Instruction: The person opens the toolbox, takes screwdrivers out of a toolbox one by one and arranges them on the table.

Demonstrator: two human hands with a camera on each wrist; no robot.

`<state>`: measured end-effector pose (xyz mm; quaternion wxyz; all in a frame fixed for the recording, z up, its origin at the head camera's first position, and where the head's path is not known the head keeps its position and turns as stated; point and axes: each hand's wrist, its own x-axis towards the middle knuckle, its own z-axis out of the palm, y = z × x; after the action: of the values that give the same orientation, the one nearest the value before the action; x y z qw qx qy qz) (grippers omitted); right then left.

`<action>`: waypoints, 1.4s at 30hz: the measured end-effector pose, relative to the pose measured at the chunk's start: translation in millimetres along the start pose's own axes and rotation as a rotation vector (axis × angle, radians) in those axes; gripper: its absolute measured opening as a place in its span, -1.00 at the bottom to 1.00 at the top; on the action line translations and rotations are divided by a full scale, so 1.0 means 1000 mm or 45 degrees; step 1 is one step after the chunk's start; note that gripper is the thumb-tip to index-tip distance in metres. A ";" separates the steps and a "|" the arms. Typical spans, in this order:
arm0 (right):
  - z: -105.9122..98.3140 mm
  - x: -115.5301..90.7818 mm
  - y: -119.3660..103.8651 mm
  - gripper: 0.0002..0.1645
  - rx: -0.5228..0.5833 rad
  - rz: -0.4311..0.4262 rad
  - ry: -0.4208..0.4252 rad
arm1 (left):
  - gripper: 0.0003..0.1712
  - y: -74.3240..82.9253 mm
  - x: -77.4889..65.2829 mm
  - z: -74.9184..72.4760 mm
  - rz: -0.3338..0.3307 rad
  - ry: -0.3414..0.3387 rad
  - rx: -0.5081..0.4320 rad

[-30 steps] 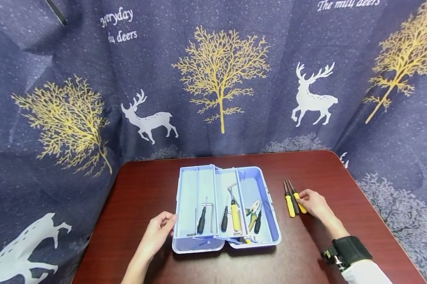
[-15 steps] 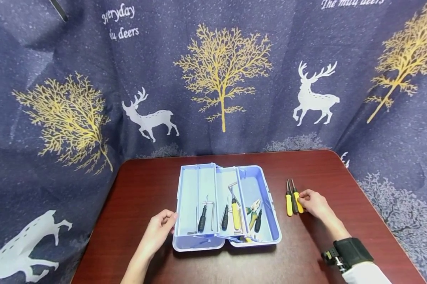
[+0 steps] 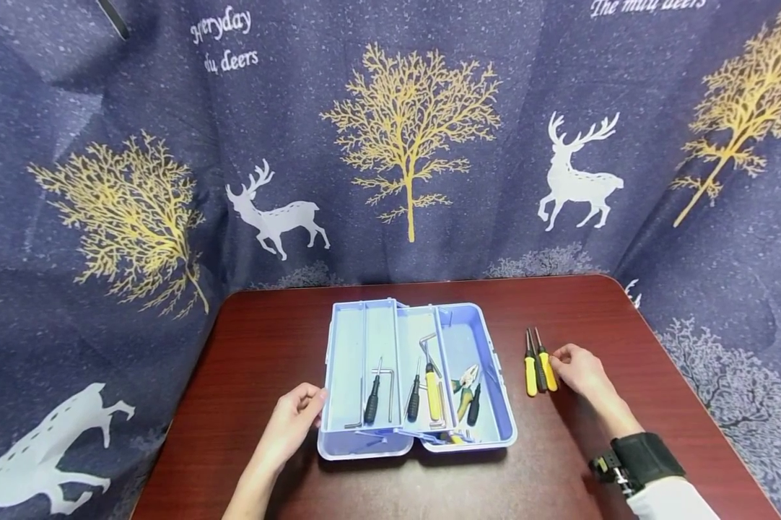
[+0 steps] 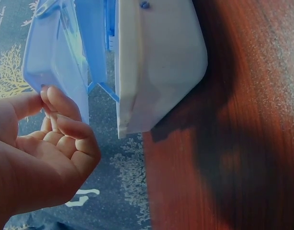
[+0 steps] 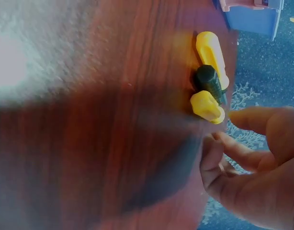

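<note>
My left hand [image 3: 291, 422] is at the left side of the open blue toolbox [image 3: 364, 449]. In the left wrist view, its curled fingers and thumb pinch the corner of the raised tray [image 4: 55, 72]. On the table right of the box, a yellow-handled screwdriver [image 3: 530, 377], a black-handled one [image 3: 540, 377] and another yellow one [image 3: 549, 372] lie side by side, shafts pointing away. My right hand [image 3: 580, 372] is beside the rightmost handle. Thumb and forefinger are apart, close to that yellow handle [image 5: 204, 105], with nothing between them.
The left tray holds a black screwdriver [image 3: 372, 401] and hex keys [image 3: 391, 396]. In the middle tray are a black screwdriver [image 3: 413, 401], a yellow one [image 3: 433, 399] and more hex keys. Pliers [image 3: 466, 390] and another black handle [image 3: 473, 412] lie in the deep section. A printed curtain [image 3: 403, 260] hangs behind the table.
The three screwdrivers have been drawn closer together and straightened. My right hand has come off the right yellow handle, slightly to the right. The left hand stays at the box.
</note>
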<state>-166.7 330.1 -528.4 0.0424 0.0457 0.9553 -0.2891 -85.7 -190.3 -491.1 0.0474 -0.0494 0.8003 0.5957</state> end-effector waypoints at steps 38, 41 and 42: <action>0.018 -0.045 -0.255 -0.89 0.028 -0.926 -0.253 | -0.86 0.001 0.002 -0.002 0.069 -0.030 -0.007; 0.030 -0.048 -0.268 -0.90 -0.021 -1.005 -0.316 | -0.88 0.001 0.002 -0.001 0.050 -0.017 -0.012; 0.033 -0.049 -0.272 -0.91 -0.026 -1.019 -0.340 | -0.89 0.001 0.001 -0.001 0.048 -0.014 -0.015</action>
<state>-146.3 83.2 -401.6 0.0508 -0.3672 0.8866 -0.2768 -87.3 -190.5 -490.1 0.0405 -0.0313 0.7973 0.6014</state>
